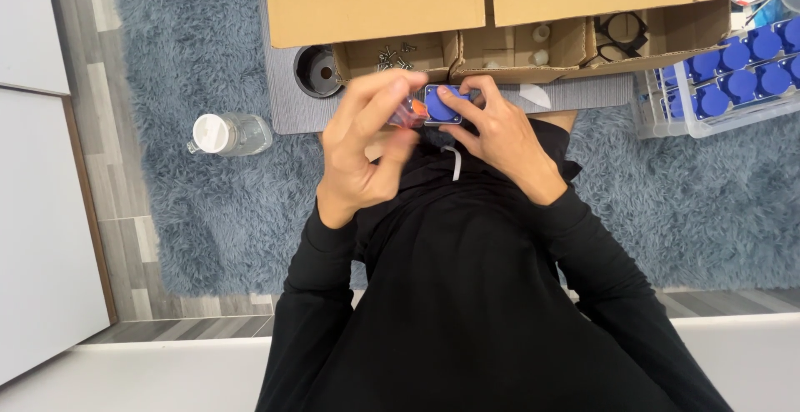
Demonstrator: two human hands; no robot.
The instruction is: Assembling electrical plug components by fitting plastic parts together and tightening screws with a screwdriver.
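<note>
Landmark: the grey mat (287, 104) lying on the shaggy blue-grey rug (200, 204).

Count, from left to right:
- One clear plastic bottle with a white cap (228, 134), lying on its side on the rug just left of the mat.
- One black round cup-shaped part (317, 70), standing on the mat's left end.
- Two open cardboard boxes (375, 8), side by side along the mat's far edge. Their front flaps hold a small heap of screws (393, 54), two small white caps (541, 44) and two black ring-shaped parts (621, 33).
- One clear plastic tray (725, 74) on the rug right of the mat, filled with rows of blue round-faced parts; the frame cuts the tray off, so their number cannot be told.

Grip:
- Left hand (362, 149): raised above the mat's near edge, fingers curled inward. Thumb and fingertips pinch a small orange piece (414, 110) that touches the left side of the blue socket.
- Right hand (500, 141): closed around one blue socket with a grey square frame (442, 104). Its fingers wrap the top and right edges, and the thumb lies under the lower edge.

The socket is held in the air between both hands, over the near edge of the mat and in front of the boxes. Both black sleeves (583, 237) run back toward the camera.
</note>
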